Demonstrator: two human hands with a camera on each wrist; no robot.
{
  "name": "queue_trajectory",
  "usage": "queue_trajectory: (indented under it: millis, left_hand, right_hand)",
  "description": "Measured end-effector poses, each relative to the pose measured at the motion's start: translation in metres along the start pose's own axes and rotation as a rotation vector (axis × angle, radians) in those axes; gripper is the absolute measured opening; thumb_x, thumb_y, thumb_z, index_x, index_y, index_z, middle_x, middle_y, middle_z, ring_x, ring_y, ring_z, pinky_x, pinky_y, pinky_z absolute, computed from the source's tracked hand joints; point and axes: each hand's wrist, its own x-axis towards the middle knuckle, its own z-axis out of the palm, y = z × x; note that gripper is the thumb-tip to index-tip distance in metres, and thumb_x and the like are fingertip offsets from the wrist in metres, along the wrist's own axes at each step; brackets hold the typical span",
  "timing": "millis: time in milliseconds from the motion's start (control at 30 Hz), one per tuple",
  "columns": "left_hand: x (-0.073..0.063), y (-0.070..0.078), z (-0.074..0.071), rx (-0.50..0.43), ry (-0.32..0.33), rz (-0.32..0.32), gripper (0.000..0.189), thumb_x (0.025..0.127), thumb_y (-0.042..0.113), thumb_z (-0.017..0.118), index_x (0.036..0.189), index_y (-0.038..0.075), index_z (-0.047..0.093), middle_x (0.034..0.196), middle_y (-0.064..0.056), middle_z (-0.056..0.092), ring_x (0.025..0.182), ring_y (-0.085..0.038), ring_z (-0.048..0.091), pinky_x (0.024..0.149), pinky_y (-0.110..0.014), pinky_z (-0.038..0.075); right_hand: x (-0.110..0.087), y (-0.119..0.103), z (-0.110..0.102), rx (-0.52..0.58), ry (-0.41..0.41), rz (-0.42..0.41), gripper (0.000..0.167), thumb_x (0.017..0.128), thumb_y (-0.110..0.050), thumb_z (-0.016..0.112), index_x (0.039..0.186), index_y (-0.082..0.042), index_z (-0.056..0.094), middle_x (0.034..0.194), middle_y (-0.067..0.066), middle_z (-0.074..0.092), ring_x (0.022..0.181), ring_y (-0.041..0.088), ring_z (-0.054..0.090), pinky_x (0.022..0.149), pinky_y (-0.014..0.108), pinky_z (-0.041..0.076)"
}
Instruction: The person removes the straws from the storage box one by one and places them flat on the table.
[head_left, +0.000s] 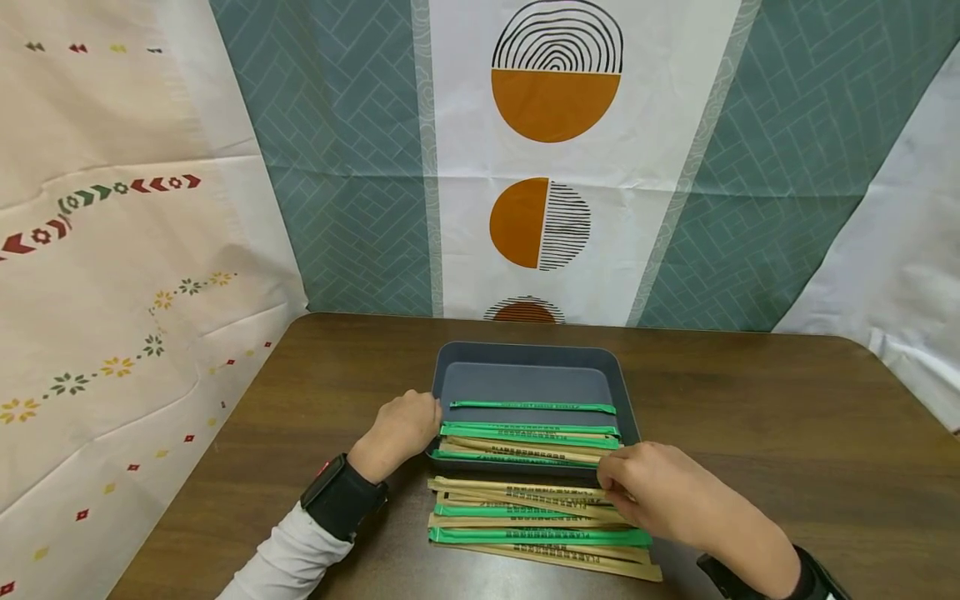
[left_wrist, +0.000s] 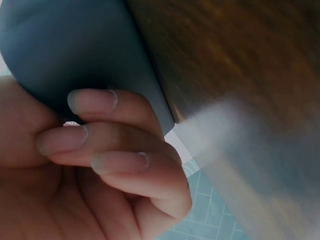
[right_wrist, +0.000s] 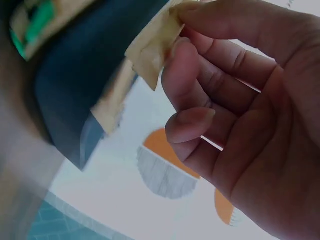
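Note:
A dark grey tray [head_left: 525, 383] lies on the table with several thin paper-wrapped straws in it, some in green wrappers [head_left: 532, 407], others in tan. My left hand [head_left: 405, 425] grips the tray's left side, its fingers curled against the outer wall [left_wrist: 65, 45]. At the front right corner, my right hand [head_left: 663, 487] pinches the end of a tan-wrapped straw [right_wrist: 152, 55] between thumb and forefinger. Another tan wrapper end [right_wrist: 111, 110] sticks out beside it over the tray wall. The far ends of these straws are hidden in the right wrist view.
In front of the tray lies a loose pile of tan and green wrapped straws [head_left: 540, 535], close under my right hand. The brown wooden table [head_left: 750, 400] extends to both sides. Patterned cloths [head_left: 360, 167] hang behind and to the left.

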Motion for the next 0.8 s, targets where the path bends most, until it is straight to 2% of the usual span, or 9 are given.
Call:
queue_trajectory:
  millis: [100,233,467,700,800]
  left_hand:
    - [0.0,0.0,-0.001,-0.01,-0.023,-0.023,0.049,0.101,0.01,0.048,0.053,0.012,0.043,0.049,0.002,0.023,0.039,-0.011,0.027,0.04,-0.023,0.019]
    - [0.0,0.0,-0.001,-0.017,-0.037,-0.035,0.049,0.101,0.011,0.048,0.053,0.012,0.043,0.049,0.002,0.024,0.04,-0.011,0.027,0.04,-0.023,0.02]
    - [0.002,0.0,0.0,-0.02,-0.063,-0.057,0.047,0.102,0.012,0.047,0.054,0.011,0.046,0.05,0.0,0.028,0.041,-0.013,0.032,0.041,-0.024,0.023]
    - [0.004,0.001,0.0,-0.016,-0.071,-0.064,0.046,0.102,0.013,0.047,0.056,0.01,0.048,0.05,0.0,0.03,0.041,-0.014,0.036,0.041,-0.024,0.025]
    - [0.004,0.001,0.0,-0.02,-0.067,-0.061,0.046,0.102,0.013,0.047,0.056,0.01,0.048,0.051,-0.001,0.031,0.041,-0.014,0.036,0.041,-0.025,0.025]
  right_hand:
    - [-0.002,-0.001,0.01,0.019,-0.035,-0.001,0.028,0.082,0.001,0.071,0.072,-0.02,0.055,0.064,-0.018,0.039,0.054,-0.004,0.029,0.049,0.017,0.03]
    - [-0.003,-0.002,0.021,-0.014,-0.056,-0.002,0.032,0.082,-0.001,0.072,0.07,-0.021,0.051,0.061,-0.017,0.032,0.054,-0.002,0.025,0.05,0.018,0.027]
    - [-0.003,-0.003,0.027,-0.058,-0.012,-0.02,0.034,0.08,0.003,0.071,0.069,-0.022,0.049,0.061,-0.015,0.027,0.055,0.0,0.019,0.052,0.021,0.023]
    - [-0.002,0.0,0.026,-0.075,0.012,-0.057,0.02,0.08,-0.007,0.077,0.08,-0.021,0.062,0.071,-0.014,0.053,0.059,-0.005,0.043,0.054,0.019,0.038]
    - [-0.002,0.001,0.025,-0.077,0.016,-0.06,0.018,0.081,-0.008,0.077,0.08,-0.021,0.064,0.073,-0.013,0.056,0.061,-0.005,0.046,0.055,0.02,0.041]
